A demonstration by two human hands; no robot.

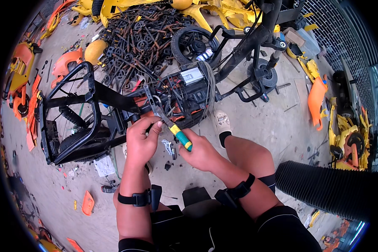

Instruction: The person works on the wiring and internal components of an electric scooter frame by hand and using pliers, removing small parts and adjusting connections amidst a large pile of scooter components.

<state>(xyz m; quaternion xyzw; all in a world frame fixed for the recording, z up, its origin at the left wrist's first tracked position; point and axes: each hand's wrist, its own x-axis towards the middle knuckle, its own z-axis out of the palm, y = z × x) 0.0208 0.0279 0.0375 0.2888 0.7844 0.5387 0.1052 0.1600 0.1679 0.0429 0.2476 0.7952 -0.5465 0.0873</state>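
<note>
My right hand (pixel 199 151) is closed around the green and yellow grip of a pair of pliers (pixel 181 136). The metal head of the pliers slants up and left, among the cables (pixel 169 92) of a black vehicle frame (pixel 94 90). Close beside that head, my left hand (pixel 142 136) is pinched shut, thumb against fingers. What it pinches is too small to make out. A black controller box with a silver unit (pixel 191 75) sits in the middle of the frame, with grey cables looped along its right side.
Behind the frame lies a heap of rusty metal parts (pixel 134 42) and a black wheel (pixel 195 46). Orange and yellow body panels (pixel 317 101) are strewn around. A ribbed black hose (pixel 323 189) runs at my right. A power tool (pixel 109 189) lies on the floor at left.
</note>
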